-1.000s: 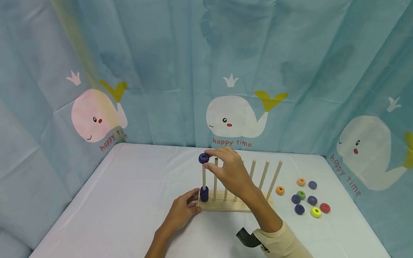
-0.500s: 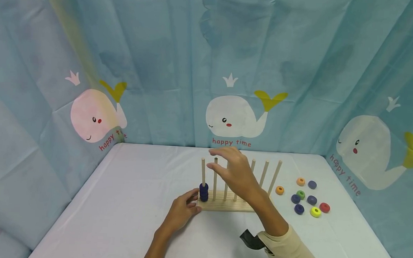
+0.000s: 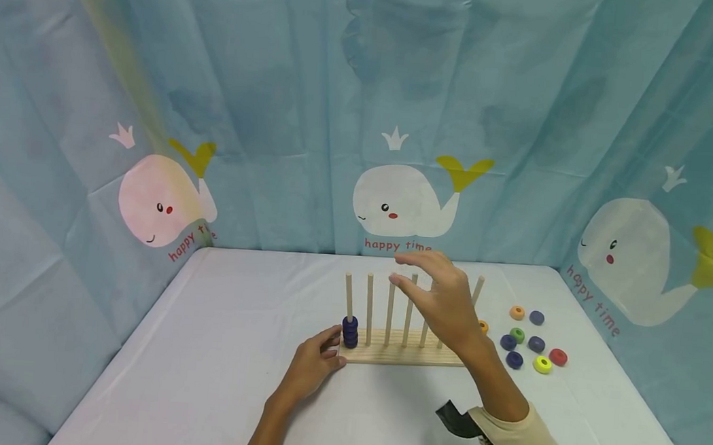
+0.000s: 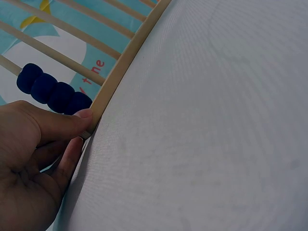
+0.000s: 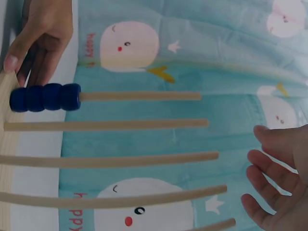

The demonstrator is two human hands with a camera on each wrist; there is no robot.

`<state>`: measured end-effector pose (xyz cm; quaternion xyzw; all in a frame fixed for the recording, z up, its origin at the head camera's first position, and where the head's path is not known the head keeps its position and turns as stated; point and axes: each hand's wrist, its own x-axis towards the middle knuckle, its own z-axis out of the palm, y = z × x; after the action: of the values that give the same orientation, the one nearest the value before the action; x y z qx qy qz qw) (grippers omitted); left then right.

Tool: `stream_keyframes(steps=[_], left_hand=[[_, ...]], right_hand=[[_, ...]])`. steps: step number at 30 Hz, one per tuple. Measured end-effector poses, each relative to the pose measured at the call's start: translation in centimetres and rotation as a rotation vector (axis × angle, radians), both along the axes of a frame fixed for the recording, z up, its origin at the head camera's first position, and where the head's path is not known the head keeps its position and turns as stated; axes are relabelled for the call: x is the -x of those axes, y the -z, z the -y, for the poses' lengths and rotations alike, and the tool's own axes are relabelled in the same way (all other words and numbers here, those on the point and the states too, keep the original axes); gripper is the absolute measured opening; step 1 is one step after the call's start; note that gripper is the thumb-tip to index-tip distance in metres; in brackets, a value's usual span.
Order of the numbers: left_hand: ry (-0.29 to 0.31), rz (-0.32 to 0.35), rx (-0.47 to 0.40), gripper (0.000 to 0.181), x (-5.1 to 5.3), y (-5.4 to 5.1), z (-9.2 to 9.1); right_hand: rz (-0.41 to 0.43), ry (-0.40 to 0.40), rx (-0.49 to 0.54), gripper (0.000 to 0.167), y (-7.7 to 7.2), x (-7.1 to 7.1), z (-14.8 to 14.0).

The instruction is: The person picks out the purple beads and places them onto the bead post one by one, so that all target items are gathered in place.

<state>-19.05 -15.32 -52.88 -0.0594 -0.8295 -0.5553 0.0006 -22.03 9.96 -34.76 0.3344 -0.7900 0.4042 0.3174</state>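
Note:
A wooden peg rack (image 3: 385, 355) with several upright pegs stands on the table. Its leftmost peg bears a stack of several dark blue ring beads (image 3: 350, 332), which shows closely in the left wrist view as blue beads (image 4: 50, 91). My left hand (image 3: 312, 363) holds the left end of the rack's base, the thumb in front and fingers at the end. Above the middle pegs is my right hand (image 3: 444, 299), thumb and fingers spread apart with nothing between them. In the right wrist view the right hand (image 5: 284, 178) is apart from the peg tips.
Loose beads lie right of the rack: several blue, including a blue bead (image 3: 514, 359), a green bead (image 3: 517, 335), a yellow bead (image 3: 542, 364), a red bead (image 3: 558, 357) and an orange bead (image 3: 516, 312). A whale-print curtain (image 3: 284, 198) hangs behind the white table (image 3: 254, 298).
My right hand let go of a blue bead above the leftmost peg, and the bead dropped onto the stack. The hand then moved right. My left hand stayed at the base.

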Motion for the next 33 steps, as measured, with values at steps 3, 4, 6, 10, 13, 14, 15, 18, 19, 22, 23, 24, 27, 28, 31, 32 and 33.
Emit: stream_keyframes(steps=[3, 4, 6, 10, 13, 14, 15, 18, 19, 22, 23, 24, 27, 28, 31, 32, 33], left_hand=[[-0.002, -0.002, 0.005, 0.065, 0.0, 0.0, 0.0], [-0.005, 0.000, 0.006, 0.065, 0.0, 0.0, 0.0], [-0.009, 0.004, 0.009, 0.066, 0.1, 0.0, 0.0], [-0.005, 0.004, 0.001, 0.066, 0.0, 0.0, 0.0], [0.002, -0.001, -0.002, 0.066, -0.1, 0.0, 0.0], [0.002, 0.000, -0.002, 0.066, -0.1, -0.1, 0.0], [0.002, -0.002, 0.000, 0.066, -0.1, -0.1, 0.1], [-0.006, 0.005, 0.007, 0.065, -0.1, -0.1, 0.0], [-0.007, 0.003, 0.011, 0.065, -0.1, -0.1, 0.0], [-0.011, 0.009, 0.017, 0.065, -0.1, -0.1, -0.1], [-0.011, 0.010, 0.017, 0.064, 0.0, -0.1, -0.1], [-0.012, 0.010, 0.017, 0.064, 0.0, -0.1, -0.1], [-0.014, 0.013, 0.017, 0.064, 0.0, -0.2, -0.1], [-0.015, 0.015, 0.018, 0.064, -0.1, -0.1, -0.1], [-0.019, 0.011, 0.020, 0.064, -0.1, -0.1, -0.1], [-0.019, 0.011, 0.021, 0.064, -0.1, -0.1, -0.1], [-0.020, 0.010, 0.020, 0.064, -0.1, -0.1, -0.1]], right_hand=[[-0.007, 0.019, 0.027, 0.036, 0.0, -0.2, -1.0], [-0.008, 0.031, 0.030, 0.036, 0.1, -0.2, -1.3], [-0.001, 0.054, 0.037, 0.036, 0.1, -0.3, -2.0], [-0.006, 0.084, 0.059, 0.036, 0.4, -0.4, -3.4], [-0.009, 0.103, 0.088, 0.035, 0.6, -0.6, -4.4], [-0.009, 0.114, 0.097, 0.035, 0.6, -0.6, -4.7], [-0.007, 0.125, 0.103, 0.034, 0.6, -0.7, -5.0], [0.010, 0.154, 0.122, 0.032, 0.8, -0.9, -6.0], [0.016, 0.163, 0.127, 0.031, 0.9, -1.0, -6.4], [0.036, 0.195, 0.136, 0.030, 1.3, -1.1, -7.4], [0.038, 0.206, 0.135, 0.030, 1.5, -1.1, -7.8], [0.036, 0.217, 0.134, 0.029, 1.6, -1.1, -8.1], [0.029, 0.239, 0.132, 0.030, 2.1, -1.1, -9.1], [0.026, 0.243, 0.133, 0.030, 2.3, -1.1, -9.5], [0.061, 0.271, 0.135, 0.028, 2.9, -1.1, -10.5], [0.079, 0.285, 0.134, 0.028, 3.1, -1.1, -10.9], [0.099, 0.300, 0.133, 0.027, 3.3, -1.2, -11.2]])
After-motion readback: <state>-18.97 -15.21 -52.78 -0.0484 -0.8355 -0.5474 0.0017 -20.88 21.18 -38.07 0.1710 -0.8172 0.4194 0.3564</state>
